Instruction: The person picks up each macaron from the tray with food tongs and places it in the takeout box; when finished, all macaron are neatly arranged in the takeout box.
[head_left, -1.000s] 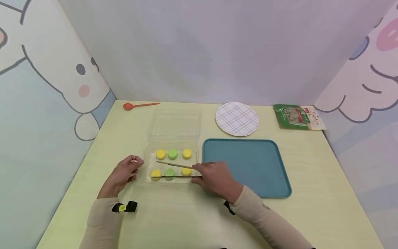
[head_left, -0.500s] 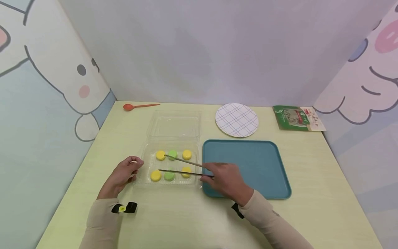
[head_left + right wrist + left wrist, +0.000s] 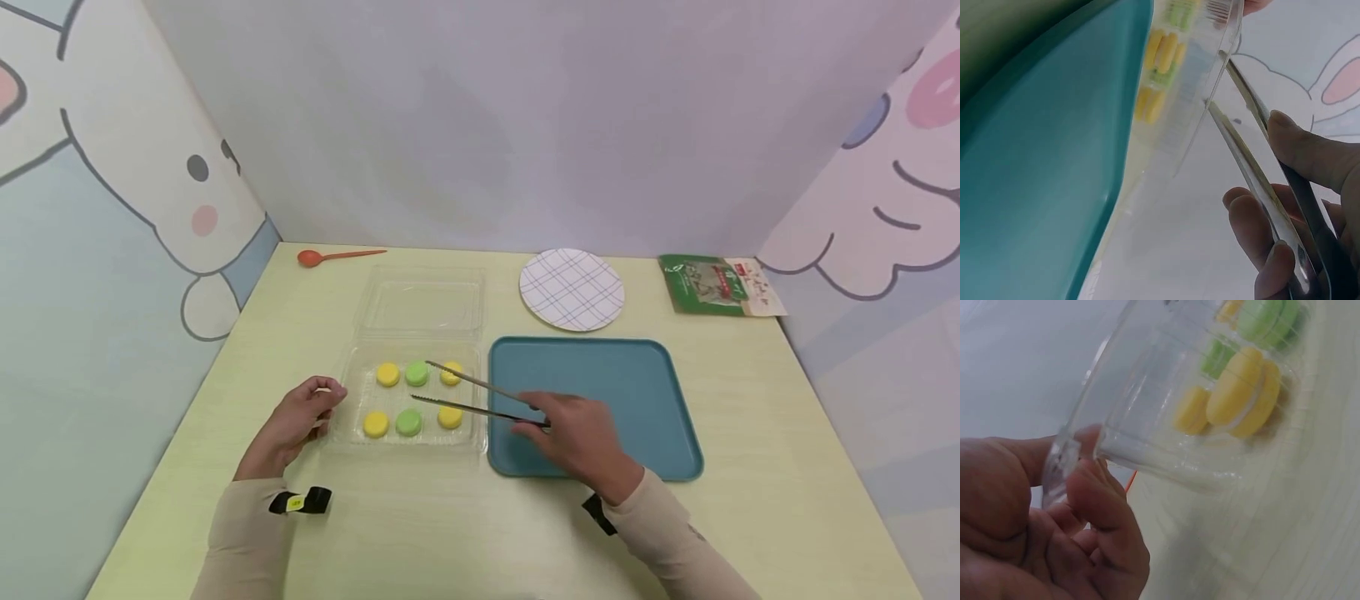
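Note:
My left hand (image 3: 300,417) pinches the left rim of a clear plastic clamshell box (image 3: 351,408), its thumb and fingers (image 3: 1110,515) on either side of the rim in the left wrist view. Two rows of macarons lie inside, yellow (image 3: 377,424) and green (image 3: 409,422). From the right, my right hand (image 3: 581,437) grips metal tongs (image 3: 480,411). Their arms are spread, and nothing is between the tips, which hang over the middle of the box. In the right wrist view the tongs (image 3: 1245,169) overlap the box's clear wall.
The box's raised lid (image 3: 423,302) lies behind it. A teal tray (image 3: 607,400) sits close on the right, under my right hand. Along the back are an orange spoon (image 3: 309,258), a checked round plate (image 3: 572,289) and a green food packet (image 3: 708,285).
My right hand has drawn the tongs to the right, from the left macarons to the middle of the box. My left hand has stayed on the rim.

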The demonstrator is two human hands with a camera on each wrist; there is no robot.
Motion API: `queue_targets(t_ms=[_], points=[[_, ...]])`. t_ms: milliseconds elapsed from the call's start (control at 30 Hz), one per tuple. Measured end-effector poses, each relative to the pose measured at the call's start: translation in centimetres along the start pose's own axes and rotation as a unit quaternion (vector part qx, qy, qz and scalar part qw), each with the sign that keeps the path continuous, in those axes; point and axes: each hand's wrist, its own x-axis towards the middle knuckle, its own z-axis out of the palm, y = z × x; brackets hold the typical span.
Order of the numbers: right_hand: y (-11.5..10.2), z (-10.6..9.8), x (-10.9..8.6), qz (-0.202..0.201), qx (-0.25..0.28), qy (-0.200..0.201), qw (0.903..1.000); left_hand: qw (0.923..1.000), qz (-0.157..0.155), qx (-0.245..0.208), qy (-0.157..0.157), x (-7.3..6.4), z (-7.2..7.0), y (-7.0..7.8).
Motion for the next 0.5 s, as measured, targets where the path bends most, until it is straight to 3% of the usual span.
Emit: queue_targets(t_ms=[500], points=[[2.0, -1.7, -2.0, 0.042, -0.026, 0.031, 0.9983, 1.0, -0.003, 0.002, 0.001, 0.1, 0.0, 0.1]])
